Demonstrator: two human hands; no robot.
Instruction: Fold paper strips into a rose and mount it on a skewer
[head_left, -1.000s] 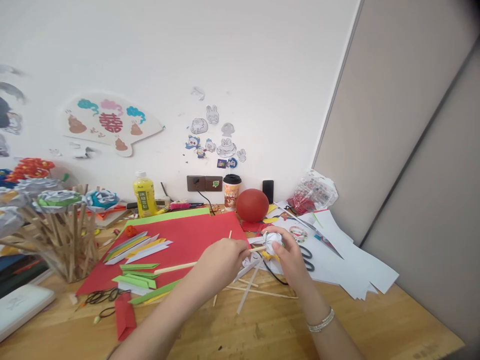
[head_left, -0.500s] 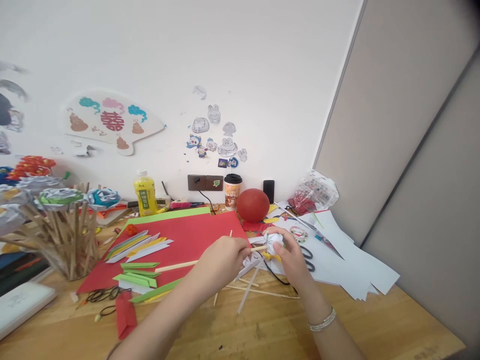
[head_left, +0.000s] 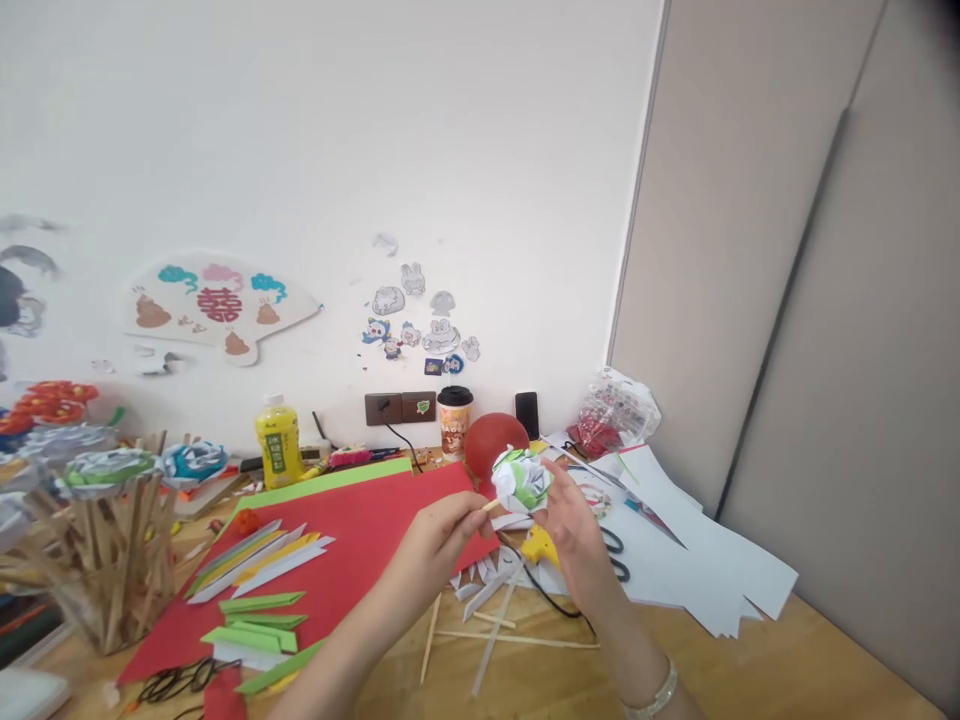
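A white and green paper flower (head_left: 523, 479) on a thin wooden stick (head_left: 491, 505) is held up above the desk. My left hand (head_left: 442, 530) pinches the stick just below the bloom. On the other side, my right hand (head_left: 576, 535) has its fingers apart at the flower's right edge; whether they touch the paper I cannot tell. Below the flower lies a yellow tool (head_left: 540, 545), partly hidden, with a black cord beside it. White paper strips (head_left: 491, 580) and loose wooden sticks (head_left: 517, 639) lie under my hands.
Folded green strips (head_left: 259, 622) lie on and around a red sheet (head_left: 367, 530). At left, paper flowers stand in a container of sticks (head_left: 112, 570). Behind are a yellow bottle (head_left: 277, 442), a cup (head_left: 454, 424) and a red balloon (head_left: 491, 440). Scissors (head_left: 616, 555) and white paper (head_left: 720, 540) lie right.
The flower has tipped, so its white and green face now shows instead of its white underside. My right hand has loosened from around it. The view has tilted up.
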